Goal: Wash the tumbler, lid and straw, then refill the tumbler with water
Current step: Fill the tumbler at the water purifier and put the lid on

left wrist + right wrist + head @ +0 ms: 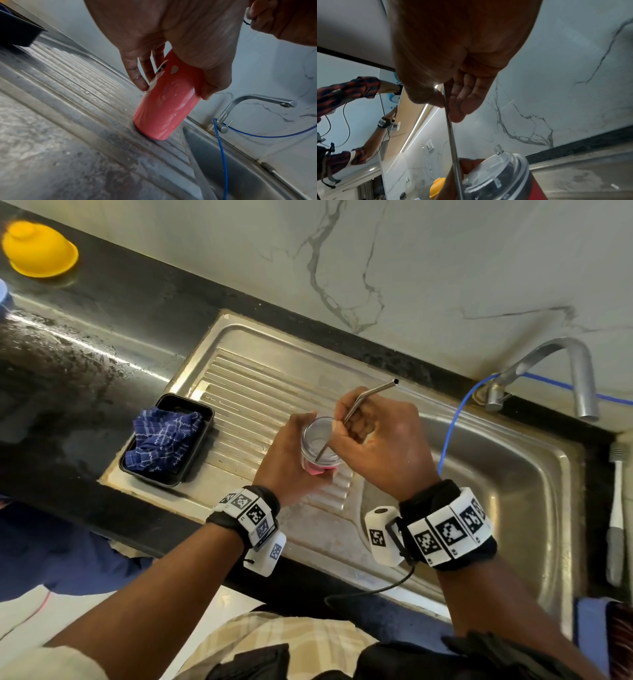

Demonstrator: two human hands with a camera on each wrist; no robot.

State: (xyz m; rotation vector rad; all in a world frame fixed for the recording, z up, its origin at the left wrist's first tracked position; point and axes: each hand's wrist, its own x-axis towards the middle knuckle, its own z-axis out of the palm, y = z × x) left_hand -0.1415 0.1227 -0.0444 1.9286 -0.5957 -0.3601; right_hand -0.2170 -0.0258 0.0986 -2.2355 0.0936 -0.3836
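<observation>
Head view: the pink tumbler stands upright on the ribbed draining board of the steel sink, at the board's edge nearest the basin. The left hand wraps its fingers round the tumbler's side. The right hand pinches the bent metal straw between thumb and curled fingers; the straw's lower end passes down through the clear lid seated on the tumbler, and its bent upper end points toward the tap behind the basin. On the far side of the tumbler from the basin, a black tray holding a blue checked cloth rests on the board's end. A yellow bowl lies upside down on the dark counter, well beyond the tray.

Left wrist view: only here is the tumbler's base seen touching the wet ribs, with printed markings on its wall and the fingers and thumb pressed on opposite sides. A blue hose runs from the tap's foot into the basin.

Right wrist view: only here does the lid's raised spout show. It also shows the straw shaft held between thumb and fingertips, and another person's checked sleeves beyond the counter.
</observation>
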